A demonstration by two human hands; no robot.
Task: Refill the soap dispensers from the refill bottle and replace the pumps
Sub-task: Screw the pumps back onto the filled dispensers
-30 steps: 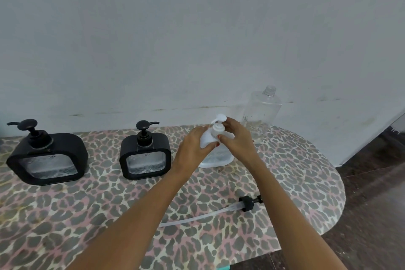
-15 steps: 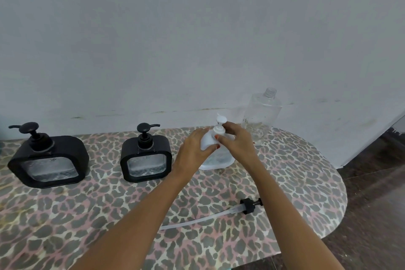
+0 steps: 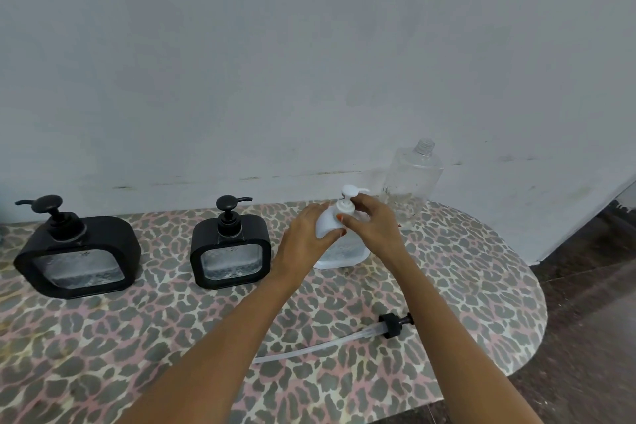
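Note:
A white soap dispenser point(image 3: 346, 251) stands on the leopard-print table point(image 3: 172, 320), its white pump point(image 3: 349, 194) seated on top. My left hand point(image 3: 306, 237) grips the dispenser's shoulder from the left. My right hand point(image 3: 373, 222) pinches the pump's collar from the right. Behind them stands a clear, uncapped refill bottle point(image 3: 411, 179), which looks nearly empty. Two black dispensers with pumps fitted stand to the left, a large one point(image 3: 77, 253) and a smaller one point(image 3: 230, 248).
A loose black pump point(image 3: 394, 324) with a long clear tube lies on the table in front, partly under my right forearm. The wall rises right behind the table. The table's rounded right end meets dark floor point(image 3: 585, 320).
The white pump's nozzle has turned from pointing left to pointing right under my right hand. Both hands stay on the white dispenser.

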